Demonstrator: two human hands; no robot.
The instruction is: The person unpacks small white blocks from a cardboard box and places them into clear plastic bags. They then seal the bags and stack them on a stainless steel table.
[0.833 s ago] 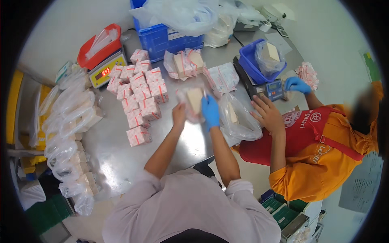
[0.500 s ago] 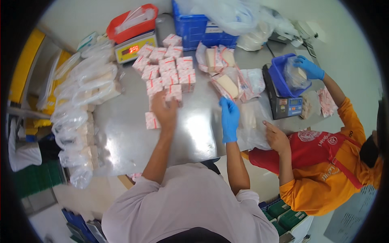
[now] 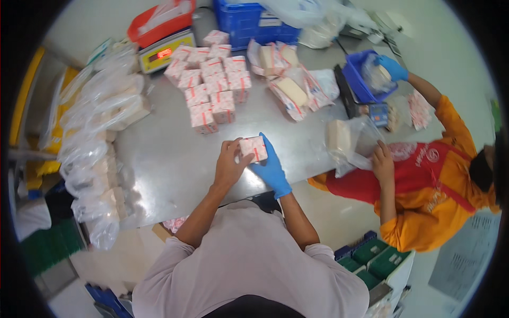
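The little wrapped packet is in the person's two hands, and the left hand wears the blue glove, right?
Not quite: the head view shows the blue glove on the right hand; the left hand is bare. The little wrapped packet is in both hands, as you said.

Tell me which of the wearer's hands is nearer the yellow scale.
Left. The left hand is below and right of the yellow scale in the picture; the gloved right hand is farther right.

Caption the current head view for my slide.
Bare left hand and blue-gloved right hand hold a red-striped wrapped block over the metal table.
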